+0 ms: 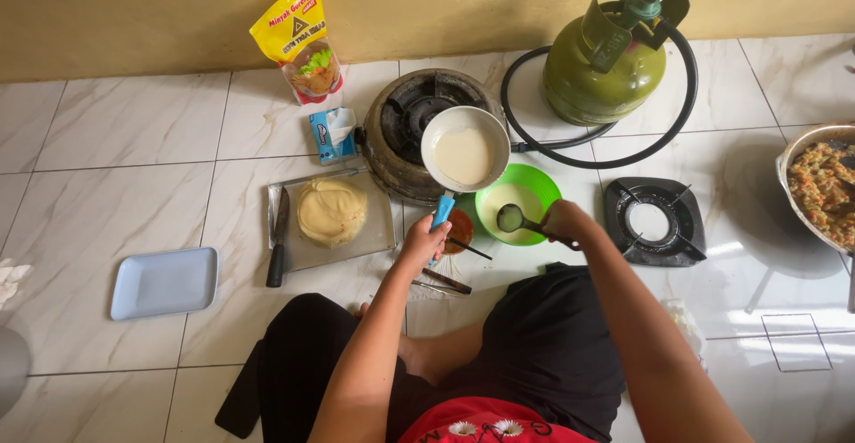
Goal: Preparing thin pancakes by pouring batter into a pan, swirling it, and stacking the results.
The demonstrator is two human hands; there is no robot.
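While the left hand (424, 243) closes its fingers round the blue handle of the small pan (465, 149), which sits on the stove (405, 131) straight ahead, handle pointing back at the person, the right hand (563, 223) grips a ladle (510, 218). The ladle's bowl lies left of those fingers, over the green bowl (534, 185), its shaft running roughly level. The right fingertips are hidden beneath the hand, and the ladle's contents cannot be made out.

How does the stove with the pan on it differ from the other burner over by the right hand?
The round stove under the white pan is tall, drum-shaped and worn; the square burner is flat, low and dark. The round stove carries the pan, whose blue handle the left hand grips; the square burner carries nothing. The right hand holds a ladle beside it. Both sit on the tiled floor.
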